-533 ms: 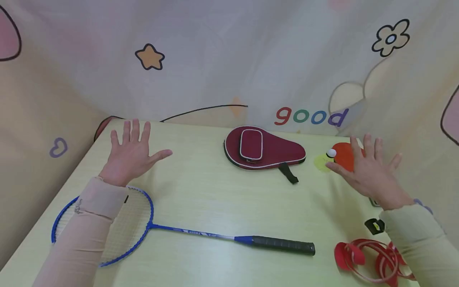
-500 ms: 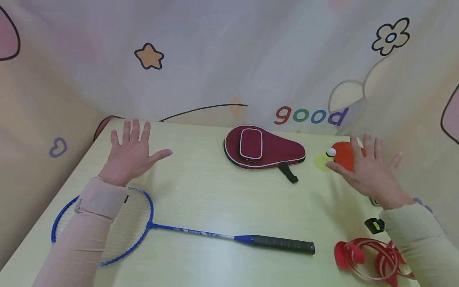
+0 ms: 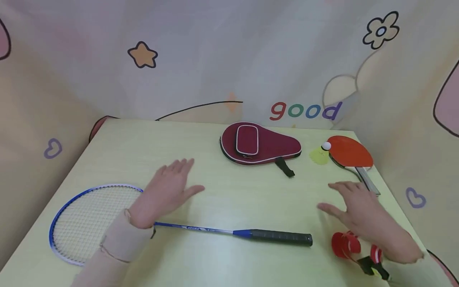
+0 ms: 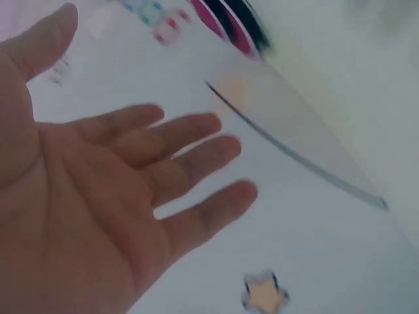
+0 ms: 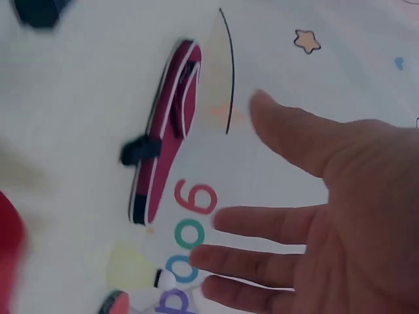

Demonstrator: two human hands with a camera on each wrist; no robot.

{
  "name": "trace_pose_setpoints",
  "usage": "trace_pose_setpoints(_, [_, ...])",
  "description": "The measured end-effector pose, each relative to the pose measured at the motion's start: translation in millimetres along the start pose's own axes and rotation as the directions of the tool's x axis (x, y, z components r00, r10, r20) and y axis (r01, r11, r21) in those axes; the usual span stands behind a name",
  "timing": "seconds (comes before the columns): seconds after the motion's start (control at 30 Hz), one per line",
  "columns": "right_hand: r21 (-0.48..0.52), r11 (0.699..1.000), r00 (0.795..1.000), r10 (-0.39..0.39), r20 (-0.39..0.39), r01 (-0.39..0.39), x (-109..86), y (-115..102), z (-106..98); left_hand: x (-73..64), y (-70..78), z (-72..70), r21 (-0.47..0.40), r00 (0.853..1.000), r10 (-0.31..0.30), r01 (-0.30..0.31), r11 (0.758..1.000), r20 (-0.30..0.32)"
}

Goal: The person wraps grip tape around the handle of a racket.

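My left hand [image 3: 165, 193] hovers palm down, fingers extended, over the shaft end of a badminton racket's blue frame. The racket [image 3: 281, 236] lies with its black grip to the right, and my forearm hides part of its head. On the right, my right hand [image 3: 365, 215] hangs with fingers apart, holding nothing. Beneath it sits a bundle of red looped cord with wide red pieces [image 3: 344, 244], largely hidden by hand and sleeve. Beyond that hand lies a red table tennis bat [image 3: 351, 151] with a yellow shuttlecock [image 3: 319, 154] beside it. Both wrist views show bare palms.
A maroon bat case [image 3: 274, 143] with white piping and a black strap [image 3: 285, 167] lies near the table's back edge. Printed curtain cloth [image 3: 201, 59] rises behind and on both sides of the pale table [image 3: 208, 171].
My left hand has moved right and nearer. My right hand has come nearer, uncovering the red bat and covering more of the red bundle. The head view has shifted slightly.
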State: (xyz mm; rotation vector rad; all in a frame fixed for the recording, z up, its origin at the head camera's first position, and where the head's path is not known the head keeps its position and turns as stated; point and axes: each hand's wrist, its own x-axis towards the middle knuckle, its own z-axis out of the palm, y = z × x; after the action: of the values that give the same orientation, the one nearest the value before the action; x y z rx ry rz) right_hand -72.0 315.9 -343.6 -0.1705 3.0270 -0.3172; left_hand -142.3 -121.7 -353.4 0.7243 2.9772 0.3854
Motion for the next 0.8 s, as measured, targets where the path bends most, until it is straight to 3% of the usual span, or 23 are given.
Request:
trace_pose_setpoints(0.13, [0.038, 0.998, 0.994, 0.036, 0.106, -0.040, -19.3, -12, 23, -1.1, 38.9, 32.8, -0.083, 0.989, 0.120, -0.113, 0.990, 0.086])
trace_pose_setpoints(0.27, [0.019, 0.998, 0.992, 0.057, 0.114, -0.060, -29.2, -15, 38, 2.3, 62.1, 59.8, -0.114, 0.965, 0.197, -0.179, 0.977, 0.171])
trace_pose_setpoints(0.47, [-0.043, 0.997, 0.994, 0.072, 0.081, -0.068, -30.5, -9, 51, 11.3, 74.0, 81.3, -0.037, 0.952, 0.268, -0.266, 0.963, 0.148])
trace_pose_setpoints(0.6, [-0.032, 0.996, 0.989, 0.091, 0.113, -0.088, -30.1, -5, 55, 14.5, 77.5, 90.3, -0.057, 0.943, 0.287, -0.282, 0.958, 0.169])
trace_pose_setpoints(0.8, [-0.083, 0.986, 0.984, 0.149, 0.095, -0.142, -38.8, 5, 59, 18.0, 86.7, 99.8, -0.076, 0.930, 0.296, -0.286, 0.955, 0.219])
